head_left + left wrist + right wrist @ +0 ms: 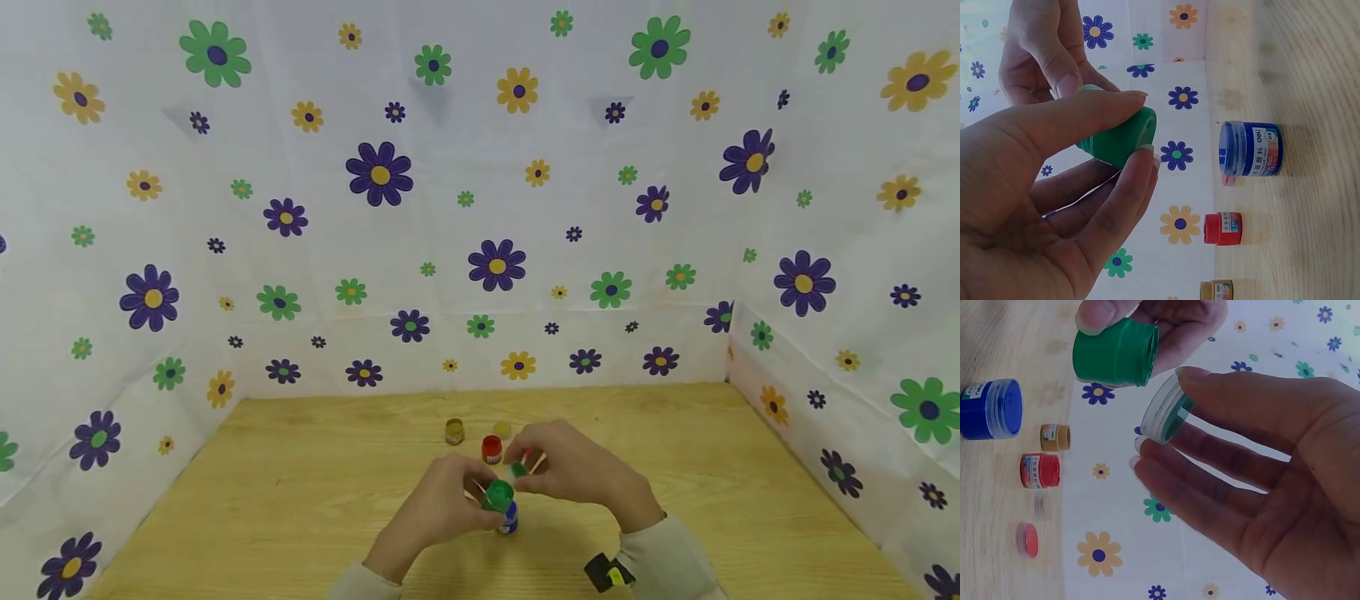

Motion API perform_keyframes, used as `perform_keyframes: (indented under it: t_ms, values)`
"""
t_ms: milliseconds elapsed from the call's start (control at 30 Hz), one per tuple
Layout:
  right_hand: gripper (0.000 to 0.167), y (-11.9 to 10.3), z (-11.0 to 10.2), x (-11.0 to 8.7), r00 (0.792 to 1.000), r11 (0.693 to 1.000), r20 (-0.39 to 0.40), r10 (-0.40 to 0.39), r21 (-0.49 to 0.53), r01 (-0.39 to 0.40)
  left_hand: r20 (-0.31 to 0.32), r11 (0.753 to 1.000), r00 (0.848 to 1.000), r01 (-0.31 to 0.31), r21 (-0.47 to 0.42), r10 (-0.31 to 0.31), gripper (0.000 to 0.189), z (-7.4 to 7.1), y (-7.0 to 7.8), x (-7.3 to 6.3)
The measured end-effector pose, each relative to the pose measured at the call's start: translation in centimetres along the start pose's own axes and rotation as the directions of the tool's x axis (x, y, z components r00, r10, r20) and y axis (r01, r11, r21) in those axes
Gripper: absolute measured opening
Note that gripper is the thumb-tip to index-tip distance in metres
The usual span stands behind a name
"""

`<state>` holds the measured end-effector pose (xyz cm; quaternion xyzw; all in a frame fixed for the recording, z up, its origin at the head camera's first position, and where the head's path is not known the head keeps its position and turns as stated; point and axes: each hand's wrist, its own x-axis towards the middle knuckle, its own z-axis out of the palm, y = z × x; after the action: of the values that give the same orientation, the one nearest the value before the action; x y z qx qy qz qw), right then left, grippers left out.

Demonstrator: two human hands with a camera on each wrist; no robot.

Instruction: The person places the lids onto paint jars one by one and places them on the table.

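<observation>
**A:** Head view first, what've we got?

**B:** We've got the left hand (452,500) pinching the green jar (498,497), up off the wooden table (300,483) with its mouth facing us. The right hand (577,467) pinches the green-stained lid (518,472) just beside it.

**A:** And around them?

**B:** We spot the blue jar (509,521) partly behind the green one, then the red jar (491,451) and the brown jar (454,432) farther back, with the pale lid (502,430) near the red jar. Flowery cloth (420,250) hangs behind, lol, very cheerful.

**A:** Left wrist cam?

**B:** We see the left thumb and fingertips gripping the green jar. The right hand's half hidden, so from this one we can't tell its grip. Blue jar's upright on the table, clear cap (1233,150) on.

**A:** Right wrist?

**B:** Here we get the right thumb on one edge of the stained lid, fingers at the other, tilted by the green jar's mouth. Touching? We can't tell tbh. The red lid (1027,540) lies near the pale one.
</observation>
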<state>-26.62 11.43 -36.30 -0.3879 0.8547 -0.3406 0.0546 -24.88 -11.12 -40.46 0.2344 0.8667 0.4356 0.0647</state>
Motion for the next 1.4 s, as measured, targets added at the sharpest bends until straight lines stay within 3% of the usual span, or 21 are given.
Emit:
perform_keyframes:
  t_ms: [233, 1000, 1400]
  values:
    - [0.023, -0.6, 0.6, -0.1, 0.999, 0.998, 0.022, -0.035, 0.045, 0.034, -0.009, 0.999, 0.999, -0.038, -0.013, 0.038, 0.023, 0.2, -0.1, -0.2]
    - [0.022, -1.1, 0.9, 0.2, 0.997, 0.998, 0.035, -0.063, -0.029, 0.064, -0.034, 0.999, 0.999, -0.036, -0.015, 0.036, 0.024, -0.2, 0.4, -0.4]
    - [0.024, -1.3, 0.9, 0.2, 0.998, 0.998, 0.036, -0.057, -0.018, 0.057, -0.031, 1.000, 0.999, -0.021, -0.015, 0.021, 0.022, -0.1, 0.6, -0.5]
